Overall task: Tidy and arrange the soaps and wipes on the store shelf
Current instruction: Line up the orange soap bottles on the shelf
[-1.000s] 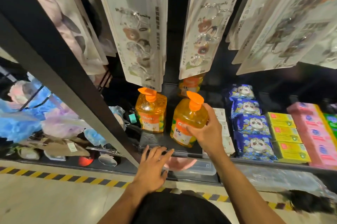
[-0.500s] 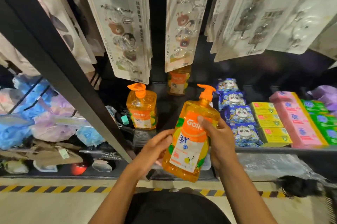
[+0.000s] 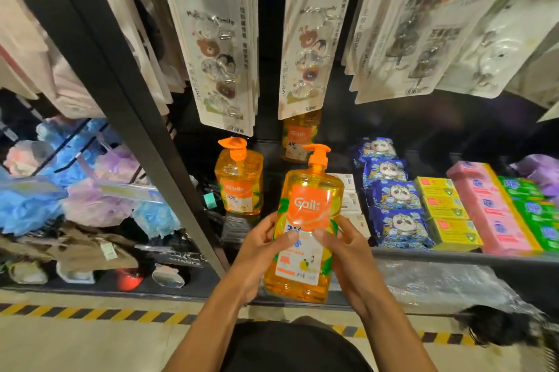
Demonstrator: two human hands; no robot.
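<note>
I hold an orange pump bottle of liquid soap [image 3: 308,208] upright in front of the shelf, label facing me. My left hand [image 3: 260,253] grips its left side and my right hand [image 3: 348,253] grips its right side, thumbs on the label. A second orange soap bottle [image 3: 239,181] stands on the dark shelf [image 3: 453,256] to the left, and a third [image 3: 298,137] stands further back, half hidden by hanging cards. Blue panda wipe packs [image 3: 393,196] lie in a row to the right, beside yellow [image 3: 444,211], pink [image 3: 487,208] and green soap boxes [image 3: 532,205].
Hanging hook cards [image 3: 217,44] dangle low over the shelf. A black upright post [image 3: 121,105] divides this bay from bath sponges [image 3: 75,190] on the left. White boxes [image 3: 351,193] sit behind the held bottle. Clear plastic wrap [image 3: 438,284] lies on the lower shelf; striped tape marks the floor.
My right hand lifted the soap bottle off the shelf and brought it toward me. My left hand came up from the shelf edge and took hold of its left side; the bottle turned upright.
</note>
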